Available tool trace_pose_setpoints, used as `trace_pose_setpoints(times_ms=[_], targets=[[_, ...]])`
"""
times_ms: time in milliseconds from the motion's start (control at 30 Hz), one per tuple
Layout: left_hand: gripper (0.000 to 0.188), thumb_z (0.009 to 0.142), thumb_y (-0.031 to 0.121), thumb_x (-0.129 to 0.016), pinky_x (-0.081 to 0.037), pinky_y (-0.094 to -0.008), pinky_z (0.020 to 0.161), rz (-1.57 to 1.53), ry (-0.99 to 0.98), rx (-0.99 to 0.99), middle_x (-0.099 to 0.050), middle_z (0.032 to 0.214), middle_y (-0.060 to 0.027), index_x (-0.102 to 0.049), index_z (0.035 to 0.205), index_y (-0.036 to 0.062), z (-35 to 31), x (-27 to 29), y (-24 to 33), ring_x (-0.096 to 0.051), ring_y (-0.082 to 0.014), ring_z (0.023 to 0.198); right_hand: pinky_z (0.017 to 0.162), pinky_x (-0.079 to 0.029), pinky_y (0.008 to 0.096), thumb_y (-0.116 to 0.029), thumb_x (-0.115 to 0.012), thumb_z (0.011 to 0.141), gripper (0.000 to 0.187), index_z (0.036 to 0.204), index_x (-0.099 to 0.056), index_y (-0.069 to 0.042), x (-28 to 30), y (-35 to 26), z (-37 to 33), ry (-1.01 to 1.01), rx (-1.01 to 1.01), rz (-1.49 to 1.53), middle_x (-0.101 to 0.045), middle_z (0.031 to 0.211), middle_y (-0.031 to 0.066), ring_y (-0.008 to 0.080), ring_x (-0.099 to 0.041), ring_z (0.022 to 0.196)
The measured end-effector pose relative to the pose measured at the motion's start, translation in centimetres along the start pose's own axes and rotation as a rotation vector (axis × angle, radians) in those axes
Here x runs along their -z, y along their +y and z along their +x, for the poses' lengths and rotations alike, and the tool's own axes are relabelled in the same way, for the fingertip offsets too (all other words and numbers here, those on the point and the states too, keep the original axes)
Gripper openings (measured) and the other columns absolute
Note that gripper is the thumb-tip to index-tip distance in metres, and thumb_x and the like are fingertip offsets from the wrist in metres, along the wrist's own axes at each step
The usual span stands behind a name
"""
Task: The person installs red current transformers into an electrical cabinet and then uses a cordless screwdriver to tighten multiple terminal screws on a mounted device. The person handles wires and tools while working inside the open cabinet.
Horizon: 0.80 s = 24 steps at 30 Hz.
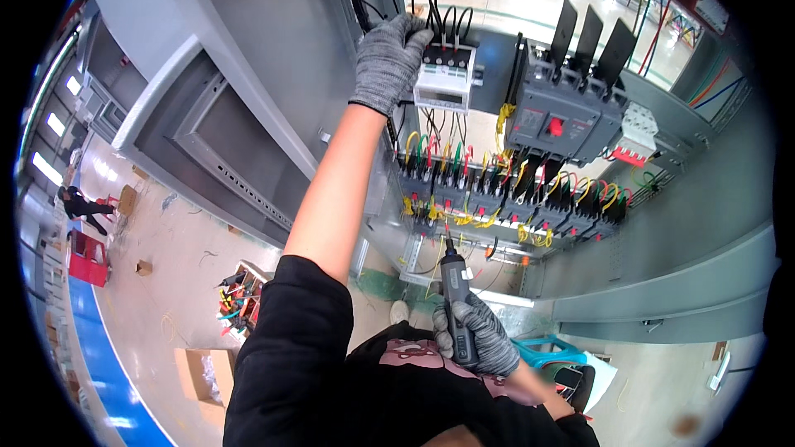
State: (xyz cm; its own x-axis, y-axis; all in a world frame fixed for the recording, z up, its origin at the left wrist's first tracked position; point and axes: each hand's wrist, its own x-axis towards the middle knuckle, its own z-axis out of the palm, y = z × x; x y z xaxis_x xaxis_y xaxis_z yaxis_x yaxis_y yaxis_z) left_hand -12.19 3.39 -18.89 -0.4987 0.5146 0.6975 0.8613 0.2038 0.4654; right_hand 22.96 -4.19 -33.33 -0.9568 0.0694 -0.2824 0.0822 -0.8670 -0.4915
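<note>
My left hand (389, 64), in a grey knitted glove, reaches up to the white device (444, 81) with a row of black terminals on top. Its fingers are closed around a black wire (431, 10) at the device's upper left corner; the fingertips are partly hidden. Several black wires with red-sleeved ends rise above that device. Lower down, near my body, my right hand (487, 333) wears the same kind of glove and grips a dark grey electric screwdriver (458, 302). The screwdriver stands upright, its bit pointing up toward the row of small breakers (505, 207).
Right of the white device sits a large grey circuit breaker (563, 120) with a red switch and three black upright plates. A grey cabinet door (240, 108) stands at the left. A tool box (242, 302) and a cardboard box (205, 377) lie on the floor; a person (83, 205) is far left.
</note>
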Motion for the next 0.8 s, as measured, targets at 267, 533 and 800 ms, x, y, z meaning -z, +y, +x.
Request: trace_pose_setpoints(times_ms=[267, 533, 800], targets=[[0.028, 0.086, 0.026, -0.064, -0.050, -0.0341, 0.080, -0.112, 0.042, -0.011, -0.069, 0.094, -0.0144, -0.066, 0.102, 0.0037, -0.4, 0.0, -0.7, -0.066, -0.0279, 0.088, 0.059, -0.052, 0.0322, -0.025, -0.055, 0.094, 0.044, 0.130, -0.040, -0.005, -2.0, 0.6, 0.3, -0.007, 0.123, -0.062, -0.057, 0.094, 0.0098, 0.0197, -0.060, 0.069], [0.040, 0.087, 0.013, -0.061, -0.043, -0.0365, 0.095, -0.733, 0.198, 0.010, -0.059, 0.118, -0.0139, -0.053, 0.124, 0.0024, -11.9, -2.5, -2.3, -0.056, -0.0254, 0.109, 0.046, -0.052, 0.0301, -0.020, -0.060, 0.092, 0.042, 0.126, -0.036, -0.010, -6.4, -0.8, 2.2, 0.111, 0.425, -0.089, -0.057, 0.088, 0.0089, 0.0180, -0.060, 0.059], [0.055, 0.083, 0.009, -0.059, -0.030, -0.0402, 0.111, -0.285, 0.019, -0.162, -0.045, 0.136, -0.0147, -0.045, 0.136, 0.0068, -13.4, -2.0, -1.5, -0.041, -0.0316, 0.128, 0.048, -0.055, 0.0308, -0.025, -0.057, 0.093, 0.038, 0.121, -0.041, -0.006, -11.1, -5.3, 9.7, 0.207, 0.609, -0.328, -0.056, 0.086, 0.0101, 0.0176, -0.060, 0.058]])
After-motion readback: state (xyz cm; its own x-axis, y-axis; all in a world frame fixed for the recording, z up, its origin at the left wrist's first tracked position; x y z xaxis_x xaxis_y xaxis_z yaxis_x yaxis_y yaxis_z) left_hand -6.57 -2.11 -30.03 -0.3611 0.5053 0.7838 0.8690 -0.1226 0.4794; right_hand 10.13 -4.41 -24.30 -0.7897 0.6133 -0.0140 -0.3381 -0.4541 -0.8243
